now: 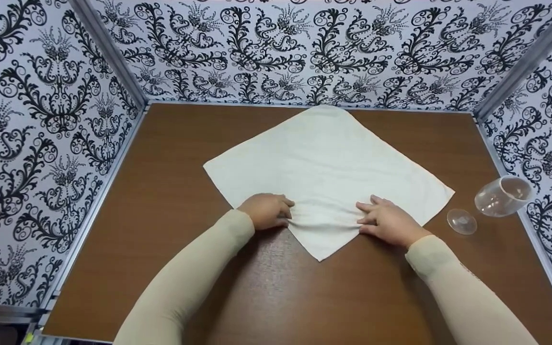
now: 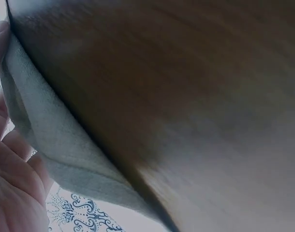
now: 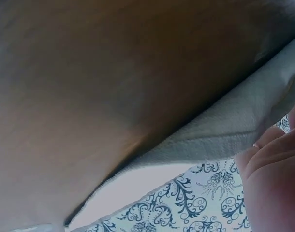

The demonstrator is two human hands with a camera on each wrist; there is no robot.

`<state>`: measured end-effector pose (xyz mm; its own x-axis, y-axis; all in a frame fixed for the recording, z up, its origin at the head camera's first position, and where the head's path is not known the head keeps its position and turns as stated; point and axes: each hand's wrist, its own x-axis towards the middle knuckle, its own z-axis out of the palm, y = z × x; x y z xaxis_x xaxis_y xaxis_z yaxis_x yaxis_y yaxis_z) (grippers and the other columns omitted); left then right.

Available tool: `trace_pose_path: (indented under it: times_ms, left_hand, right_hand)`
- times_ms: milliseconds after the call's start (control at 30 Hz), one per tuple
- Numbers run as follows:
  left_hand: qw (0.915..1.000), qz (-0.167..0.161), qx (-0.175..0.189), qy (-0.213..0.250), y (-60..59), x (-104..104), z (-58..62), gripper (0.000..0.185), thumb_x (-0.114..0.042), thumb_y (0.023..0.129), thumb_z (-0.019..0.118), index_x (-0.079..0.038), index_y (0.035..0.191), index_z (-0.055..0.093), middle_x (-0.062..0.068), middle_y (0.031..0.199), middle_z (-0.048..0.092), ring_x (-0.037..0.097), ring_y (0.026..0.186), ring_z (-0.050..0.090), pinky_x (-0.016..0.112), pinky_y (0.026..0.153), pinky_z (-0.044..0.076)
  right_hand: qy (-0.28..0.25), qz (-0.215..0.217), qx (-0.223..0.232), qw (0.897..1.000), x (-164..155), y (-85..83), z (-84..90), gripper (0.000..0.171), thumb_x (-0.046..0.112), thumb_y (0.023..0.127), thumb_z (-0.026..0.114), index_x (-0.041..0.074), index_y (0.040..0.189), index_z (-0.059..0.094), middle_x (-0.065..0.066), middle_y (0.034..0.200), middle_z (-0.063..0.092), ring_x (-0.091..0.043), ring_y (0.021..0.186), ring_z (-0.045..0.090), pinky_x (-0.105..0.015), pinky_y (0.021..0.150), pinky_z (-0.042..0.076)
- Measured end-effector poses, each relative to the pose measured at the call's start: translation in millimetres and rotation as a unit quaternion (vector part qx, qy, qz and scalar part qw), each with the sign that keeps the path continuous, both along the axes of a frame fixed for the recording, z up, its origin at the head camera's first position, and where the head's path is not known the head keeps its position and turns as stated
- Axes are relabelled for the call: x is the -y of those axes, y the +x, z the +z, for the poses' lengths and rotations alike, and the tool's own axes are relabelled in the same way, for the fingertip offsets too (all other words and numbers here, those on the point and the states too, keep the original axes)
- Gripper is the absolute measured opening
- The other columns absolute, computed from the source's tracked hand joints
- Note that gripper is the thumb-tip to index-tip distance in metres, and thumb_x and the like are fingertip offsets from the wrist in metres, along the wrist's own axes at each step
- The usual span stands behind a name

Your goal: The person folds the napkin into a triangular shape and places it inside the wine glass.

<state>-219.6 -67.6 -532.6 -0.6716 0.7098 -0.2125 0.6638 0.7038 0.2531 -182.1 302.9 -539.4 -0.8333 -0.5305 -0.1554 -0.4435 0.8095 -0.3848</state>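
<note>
A white cloth (image 1: 324,158) lies spread on the brown table like a diamond, one corner pointing toward me. At its near left edge my left hand (image 1: 266,211) pinches the fabric between thumb and fingers. Opposite it, my right hand (image 1: 391,223) grips the near right edge. Creases run across the cloth between both hands. In the left wrist view, the cloth's edge (image 2: 65,130) rises off the tabletop beside the left palm (image 2: 17,179). The right wrist view shows a raised fold of cloth (image 3: 225,125) by the right palm (image 3: 278,183); those fingertips are mostly out of frame.
On the right side of the table (image 1: 161,143), a clear glass vessel (image 1: 501,196) lies tilted near the edge. A clear round disc (image 1: 462,222) sits beside it, close to the cloth's right corner. Patterned walls (image 1: 285,52) enclose the back and sides.
</note>
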Motion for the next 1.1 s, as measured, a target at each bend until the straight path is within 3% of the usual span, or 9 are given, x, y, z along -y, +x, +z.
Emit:
trace_pose_path:
  times_ms: [200, 400, 533, 667, 933, 1100]
  left_hand:
    - [0.9997, 0.013, 0.007, 0.020, -4.9, -0.5, 6.2, 0.025, -0.033, 0.103, 0.069, -0.022, 0.121, 0.081, -0.004, 0.145, 0.068, 0.020, 0.134, 0.064, 0.041, 0.115, 0.049]
    - [0.9987, 0.035, 0.019, 0.033, -10.5, -0.2, 7.3, 0.027, -0.035, 0.105, 0.066, -0.021, 0.123, 0.080, -0.004, 0.144, 0.068, 0.019, 0.135, 0.064, 0.039, 0.117, 0.048]
    - [0.9969, 0.058, 0.009, 0.053, -12.7, -0.6, 3.9, 0.027, -0.035, 0.105, 0.065, -0.019, 0.120, 0.081, -0.004, 0.141, 0.070, 0.020, 0.134, 0.065, 0.039, 0.116, 0.048]
    - [0.9959, 0.061, -0.014, 0.065, -13.8, -2.1, 0.2, 0.023, -0.032, 0.105, 0.066, -0.018, 0.115, 0.082, -0.002, 0.131, 0.075, 0.022, 0.126, 0.068, 0.039, 0.112, 0.051]
    - [0.9952, 0.070, -0.037, 0.058, -12.8, -4.4, -5.0, 0.020, -0.020, 0.102, 0.071, -0.023, 0.120, 0.078, -0.002, 0.121, 0.074, 0.022, 0.116, 0.069, 0.039, 0.104, 0.054]
    - [0.9963, 0.050, -0.050, 0.049, -11.9, -2.0, -6.6, 0.022, -0.020, 0.102, 0.070, -0.024, 0.121, 0.080, -0.001, 0.124, 0.074, 0.022, 0.118, 0.069, 0.039, 0.104, 0.055]
  right_hand:
    - [-0.018, -0.018, -0.011, 1.000, -2.0, -4.7, 3.1, 0.025, 0.028, 0.099, 0.073, 0.010, 0.113, 0.084, -0.016, 0.155, 0.057, -0.057, 0.150, 0.036, -0.067, 0.123, 0.030]
    - [-0.024, -0.036, -0.009, 0.999, -2.2, -10.3, 5.0, 0.028, 0.027, 0.103, 0.068, 0.010, 0.119, 0.081, -0.017, 0.155, 0.056, -0.057, 0.148, 0.039, -0.068, 0.120, 0.034]
    - [-0.024, -0.061, -0.013, 0.998, 1.4, -13.6, 2.6, 0.031, 0.028, 0.105, 0.064, 0.009, 0.124, 0.079, -0.017, 0.154, 0.057, -0.055, 0.148, 0.041, -0.067, 0.120, 0.034]
    - [-0.018, -0.078, -0.022, 0.997, 7.7, -14.8, -0.6, 0.032, 0.025, 0.104, 0.066, 0.008, 0.129, 0.076, -0.016, 0.155, 0.057, -0.052, 0.148, 0.043, -0.065, 0.121, 0.035]
    - [0.001, -0.027, -0.076, 0.997, 18.3, -7.4, -2.1, 0.021, 0.015, 0.099, 0.072, 0.011, 0.117, 0.082, -0.013, 0.149, 0.063, -0.050, 0.144, 0.049, -0.063, 0.120, 0.038]
    - [0.012, -0.015, -0.046, 0.999, 14.6, -4.8, -2.7, 0.032, 0.017, 0.097, 0.073, 0.009, 0.128, 0.077, -0.013, 0.153, 0.059, -0.053, 0.149, 0.041, -0.066, 0.122, 0.032]
